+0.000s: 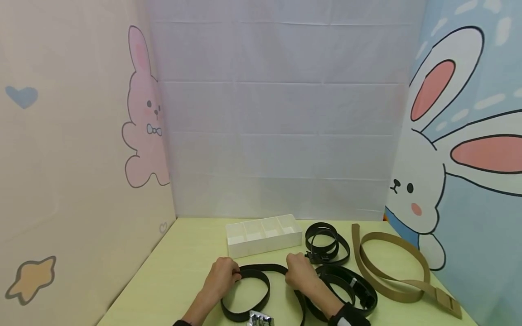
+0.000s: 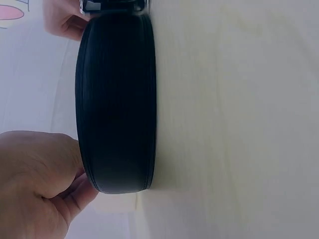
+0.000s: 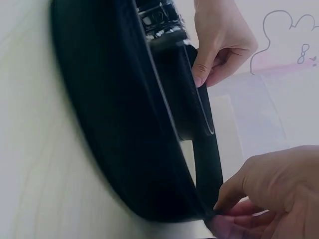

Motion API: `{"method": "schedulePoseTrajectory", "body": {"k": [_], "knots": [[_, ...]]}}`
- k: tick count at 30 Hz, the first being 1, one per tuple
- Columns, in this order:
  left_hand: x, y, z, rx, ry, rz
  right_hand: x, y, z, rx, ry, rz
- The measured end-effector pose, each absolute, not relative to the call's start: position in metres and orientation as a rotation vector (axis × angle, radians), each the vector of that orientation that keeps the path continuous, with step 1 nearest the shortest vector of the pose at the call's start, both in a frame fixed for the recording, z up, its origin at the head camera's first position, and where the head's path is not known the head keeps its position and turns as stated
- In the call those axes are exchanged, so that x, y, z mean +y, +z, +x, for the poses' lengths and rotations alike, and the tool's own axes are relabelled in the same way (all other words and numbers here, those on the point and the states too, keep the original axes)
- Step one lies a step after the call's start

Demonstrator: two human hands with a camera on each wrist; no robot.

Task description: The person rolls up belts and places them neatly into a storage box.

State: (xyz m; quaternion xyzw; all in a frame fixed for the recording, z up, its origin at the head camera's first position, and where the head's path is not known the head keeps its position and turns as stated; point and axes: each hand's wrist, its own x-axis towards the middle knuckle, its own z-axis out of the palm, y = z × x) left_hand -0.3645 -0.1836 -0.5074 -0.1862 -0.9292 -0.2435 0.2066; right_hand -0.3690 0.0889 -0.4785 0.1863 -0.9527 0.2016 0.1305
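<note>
A black leather belt (image 1: 264,267) stands on its edge on the table, looped at its left part, with a shiny silver buckle (image 1: 260,318) at the front. My left hand (image 1: 221,275) pinches the far left side of that loop between thumb and fingers; the left wrist view shows the same hand (image 2: 37,181) behind the dark strap (image 2: 117,104). Further right, my right hand (image 1: 301,273) grips the strap where it bends toward me. In the right wrist view, the right hand's fingertips (image 3: 227,221) pinch the strap, and the buckle (image 3: 159,22) shows near the top.
Behind the hands stands a white compartment box (image 1: 265,247). Two coiled black belts lie to the right, one farther back (image 1: 340,246) and one nearer (image 1: 369,290), partly behind the right forearm. A tan webbing belt (image 1: 424,271) lies at the far right. Printed walls enclose the table (image 1: 163,271).
</note>
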Motion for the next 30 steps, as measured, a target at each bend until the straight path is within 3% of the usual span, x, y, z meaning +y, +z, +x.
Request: {"method": "schedulePoseTrajectory", "body": {"k": [10,22,30], "knots": [[-0.190,-0.502,-0.366,-2.611,-0.741,-0.531,0.097,-0.462,-0.359,-3.008,0.603,0.471],[-0.181,-0.509,-0.370,-2.565,-0.729,-0.626,0.087,-0.470,-0.368,-2.738,0.561,0.751],[-0.170,-0.513,-0.369,-2.540,-0.715,-0.681,0.078,-0.478,-0.382,-2.697,0.443,0.764]]}}
